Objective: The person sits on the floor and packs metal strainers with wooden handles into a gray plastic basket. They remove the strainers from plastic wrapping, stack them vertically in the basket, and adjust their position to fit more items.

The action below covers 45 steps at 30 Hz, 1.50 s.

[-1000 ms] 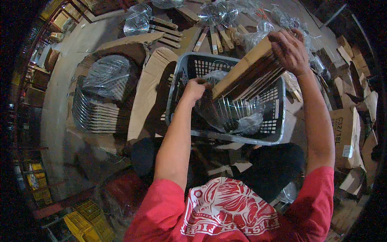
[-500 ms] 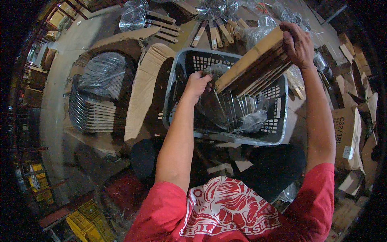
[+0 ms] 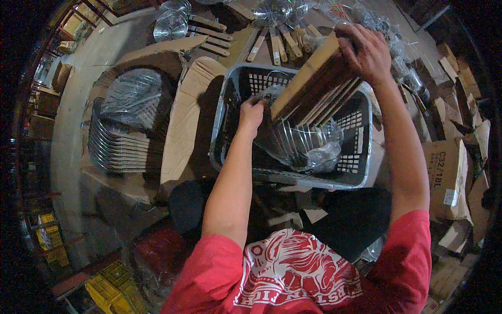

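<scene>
Pans [image 3: 306, 144], one nested stack too overlapped to count, tilt inside one basket [image 3: 361, 157] with open room along its right side, handles [image 3: 308, 73] clamped in the right hand [image 3: 367, 55], left hand [image 3: 251, 112] at their left edge, its fingers' hold impossible to tell.

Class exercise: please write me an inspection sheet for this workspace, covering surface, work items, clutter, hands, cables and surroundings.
Surface: grey floor, partly covered by cardboard.
Work items: wooden handles slant up from a dark grey basket; shiny metal heads inside, partly under clear plastic.
Clutter: nested metal stack at left; more wooden-handled pieces beyond the basket.
Hands: right hand grips the handles' upper ends; left hand at the heads, grip unclear.
Cables: nothing clearly seen.
Surroundings: yellow crates lower left, cardboard box right.
</scene>
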Tool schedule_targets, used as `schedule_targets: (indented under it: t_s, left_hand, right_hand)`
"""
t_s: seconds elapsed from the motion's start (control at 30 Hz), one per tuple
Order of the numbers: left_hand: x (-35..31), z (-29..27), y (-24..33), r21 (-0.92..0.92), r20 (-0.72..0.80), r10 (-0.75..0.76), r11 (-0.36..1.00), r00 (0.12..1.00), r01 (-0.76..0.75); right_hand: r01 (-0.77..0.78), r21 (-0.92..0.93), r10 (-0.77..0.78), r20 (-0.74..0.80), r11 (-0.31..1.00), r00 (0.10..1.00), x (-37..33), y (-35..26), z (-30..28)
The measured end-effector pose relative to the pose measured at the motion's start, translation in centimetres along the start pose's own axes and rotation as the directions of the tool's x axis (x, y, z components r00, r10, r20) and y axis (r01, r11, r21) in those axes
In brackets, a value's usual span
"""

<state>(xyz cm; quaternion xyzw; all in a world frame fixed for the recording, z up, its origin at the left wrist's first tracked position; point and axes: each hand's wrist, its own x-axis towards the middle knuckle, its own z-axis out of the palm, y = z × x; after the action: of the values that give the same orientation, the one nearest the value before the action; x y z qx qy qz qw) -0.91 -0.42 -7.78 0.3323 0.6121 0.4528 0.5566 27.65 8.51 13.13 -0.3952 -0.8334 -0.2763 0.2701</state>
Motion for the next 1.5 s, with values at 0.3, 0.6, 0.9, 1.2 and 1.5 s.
schedule_targets:
  t_s: [0.3, 0.6, 0.9, 1.2, 1.5]
  left_hand:
    - [0.9, -1.3, -2.2, 0.023, -0.159, 0.093, 0.996, 0.983, -0.090]
    - [0.9, -0.7, -1.0, 0.010, -0.321, 0.274, 0.958, 0.906, -0.286]
    - [2.6, -2.6, 0.0, -0.116, -0.515, -0.086, 0.993, 0.853, 0.029]
    - [3.6, -2.8, -2.5, -0.146, -0.440, -0.104, 0.988, 0.892, 0.043]
    - [3.1, -3.7, -2.5, 0.123, -0.280, -0.097, 0.983, 0.955, 0.136]
  right_hand:
    - [-0.007, 0.106, -0.002, 0.078, 0.994, 0.997, 3.2, -4.1, 0.9]
    - [-0.028, 0.096, 0.020, 0.081, 0.995, 0.996, 3.3, -3.2, 3.0]
    - [-0.023, 0.093, 0.012, 0.116, 0.995, 0.993, 4.6, -5.8, 3.7]
    - [0.019, 0.137, -0.030, 0.080, 0.990, 0.996, 6.5, -8.6, 5.8]
    - [-0.011, 0.041, 0.010, 0.024, 0.999, 1.000, 5.4, -7.9, 5.6]
